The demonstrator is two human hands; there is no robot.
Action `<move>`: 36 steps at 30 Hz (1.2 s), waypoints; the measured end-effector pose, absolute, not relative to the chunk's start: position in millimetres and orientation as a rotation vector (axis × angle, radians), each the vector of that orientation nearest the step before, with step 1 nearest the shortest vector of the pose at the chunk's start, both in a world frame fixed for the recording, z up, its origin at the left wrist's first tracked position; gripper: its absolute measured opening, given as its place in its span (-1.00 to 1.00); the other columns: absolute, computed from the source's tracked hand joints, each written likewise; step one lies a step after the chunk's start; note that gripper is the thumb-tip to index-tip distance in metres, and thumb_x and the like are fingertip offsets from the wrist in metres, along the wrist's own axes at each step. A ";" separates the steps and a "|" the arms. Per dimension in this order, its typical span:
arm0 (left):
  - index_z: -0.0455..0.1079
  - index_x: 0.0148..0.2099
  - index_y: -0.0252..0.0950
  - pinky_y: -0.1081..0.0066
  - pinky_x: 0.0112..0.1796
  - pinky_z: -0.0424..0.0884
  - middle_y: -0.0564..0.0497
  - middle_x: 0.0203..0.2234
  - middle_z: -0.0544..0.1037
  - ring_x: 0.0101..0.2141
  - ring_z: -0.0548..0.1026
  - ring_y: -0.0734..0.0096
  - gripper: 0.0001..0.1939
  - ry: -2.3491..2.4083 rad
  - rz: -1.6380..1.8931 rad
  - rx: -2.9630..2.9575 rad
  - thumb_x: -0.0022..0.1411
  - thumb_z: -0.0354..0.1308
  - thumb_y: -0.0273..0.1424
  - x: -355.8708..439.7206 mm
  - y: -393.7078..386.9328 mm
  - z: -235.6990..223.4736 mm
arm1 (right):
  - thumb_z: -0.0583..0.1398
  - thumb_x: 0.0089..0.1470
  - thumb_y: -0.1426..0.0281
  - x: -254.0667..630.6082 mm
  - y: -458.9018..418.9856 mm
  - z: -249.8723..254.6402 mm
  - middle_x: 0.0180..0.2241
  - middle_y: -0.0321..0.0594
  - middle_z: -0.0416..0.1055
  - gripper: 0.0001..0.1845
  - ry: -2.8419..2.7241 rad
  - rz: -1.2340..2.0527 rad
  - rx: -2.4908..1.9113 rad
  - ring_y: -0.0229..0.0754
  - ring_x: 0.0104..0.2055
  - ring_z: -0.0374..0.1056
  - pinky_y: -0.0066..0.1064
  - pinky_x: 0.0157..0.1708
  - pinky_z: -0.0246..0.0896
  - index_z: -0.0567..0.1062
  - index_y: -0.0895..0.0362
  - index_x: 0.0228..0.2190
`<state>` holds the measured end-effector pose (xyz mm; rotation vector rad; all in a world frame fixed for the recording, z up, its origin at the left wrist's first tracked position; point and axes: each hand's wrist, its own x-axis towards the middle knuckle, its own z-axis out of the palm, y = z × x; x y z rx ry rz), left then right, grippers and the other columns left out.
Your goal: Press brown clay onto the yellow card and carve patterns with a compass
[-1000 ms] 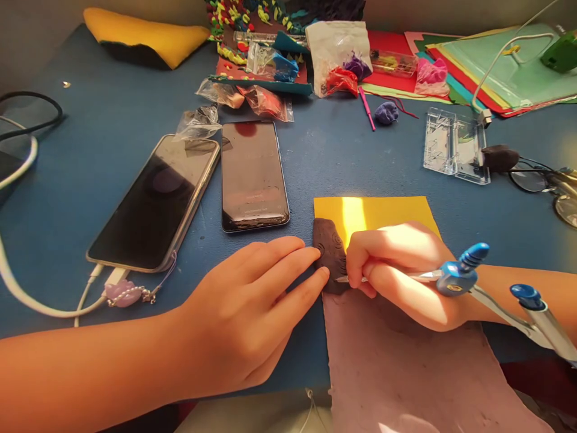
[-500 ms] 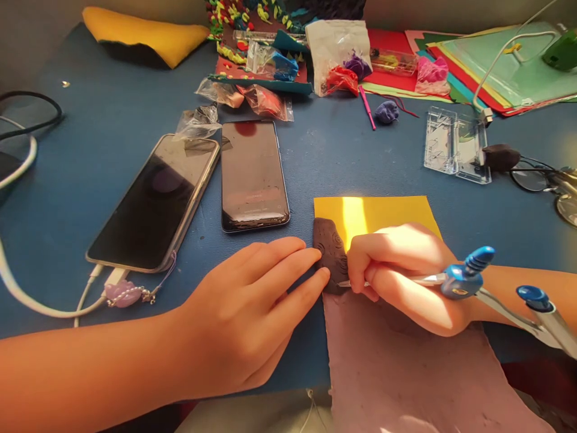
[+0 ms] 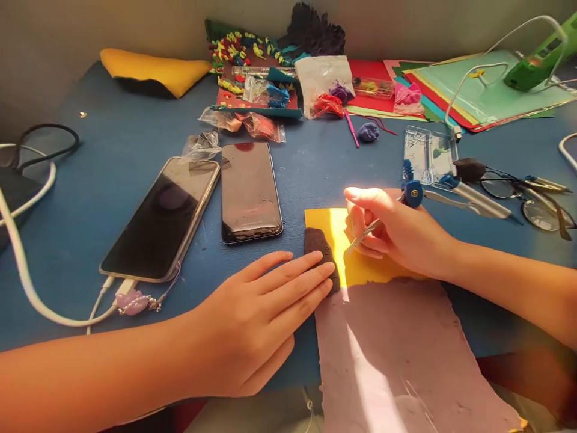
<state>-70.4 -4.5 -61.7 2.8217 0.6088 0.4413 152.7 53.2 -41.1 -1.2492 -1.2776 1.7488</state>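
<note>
My left hand (image 3: 265, 322) lies with its fingers stretched out, the fingertips resting on a dark brown piece of clay (image 3: 316, 242). That clay sits on the left edge of a yellow sheet (image 3: 367, 267). Below it, a thin mauve clay layer (image 3: 387, 349) covers the rest of the sheet and reaches past the table's front edge. My right hand (image 3: 383, 222) is closed round one leg of a drawing compass (image 3: 412, 193) with blue fittings. The compass's metal point angles down over the yellow sheet, apart from the brown clay; its other leg sticks out to the right.
Two phones (image 3: 160, 219) lie to the left, one with a white charging cable (image 3: 27, 282). Bags of coloured clay (image 3: 265, 126) and a decorated panel (image 3: 252, 54) stand at the back. Glasses (image 3: 541, 204), a clear case (image 3: 428, 150) and coloured folders (image 3: 473, 90) are on the right.
My right hand has lifted the compass point off the brown clay and turned, moving up. My left fingers have shifted further onto the clay. The camera view has tilted upward.
</note>
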 end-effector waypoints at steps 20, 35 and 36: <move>0.17 0.26 -0.35 0.24 0.19 0.02 -0.10 0.21 0.33 0.24 0.22 0.29 -0.55 0.622 0.521 2.906 0.37 -0.17 -0.44 -67.9 -3.9 -62.0 | -0.03 0.21 0.03 195.8 92.7 -6.8 -0.70 -0.22 0.20 -0.38 -2.503 0.475 -2.148 -0.25 -0.60 0.16 -0.40 -0.57 -0.11 0.12 0.10 -0.75; 0.31 0.18 -0.24 0.19 0.14 0.17 -0.08 0.14 0.42 0.19 0.30 0.27 -0.59 0.754 0.479 2.826 0.39 -0.17 -0.45 -64.5 -4.5 -53.7 | 0.11 0.15 0.25 253.5 104.8 22.5 -0.14 -0.06 0.49 -0.72 -2.243 0.204 -2.278 -0.07 -0.15 0.37 -0.40 -0.37 0.13 0.48 0.12 -0.17; 0.32 0.17 -0.25 0.20 0.14 0.18 -0.08 0.14 0.43 0.19 0.31 0.27 -0.60 0.754 0.486 2.826 0.39 -0.17 -0.45 -64.3 -4.6 -53.9 | 0.16 0.08 0.31 263.6 105.0 24.6 -0.11 -0.02 0.48 -0.72 -2.228 0.189 -2.347 -0.02 -0.10 0.37 -0.38 -0.37 0.14 0.49 0.13 -0.17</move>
